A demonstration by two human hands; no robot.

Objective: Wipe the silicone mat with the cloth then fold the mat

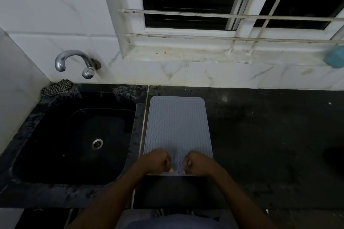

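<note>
Gripping the near edge of the mat (pixel 177 128), both the left hand (pixel 157 161) and the right hand (pixel 198 161) are curled shut on it; the mat lies flat on the tabletop (pixel 270 135), just beside the sink (pixel 74 135). Lifting unevenly could skew the fold, or slide the mat sinkward. The cloth (pixel 56 87) sits well apart. No writing is readable.

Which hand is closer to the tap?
Left. The left hand is on the mat's near edge, on the tap's side; the right hand sits farther right.
</note>
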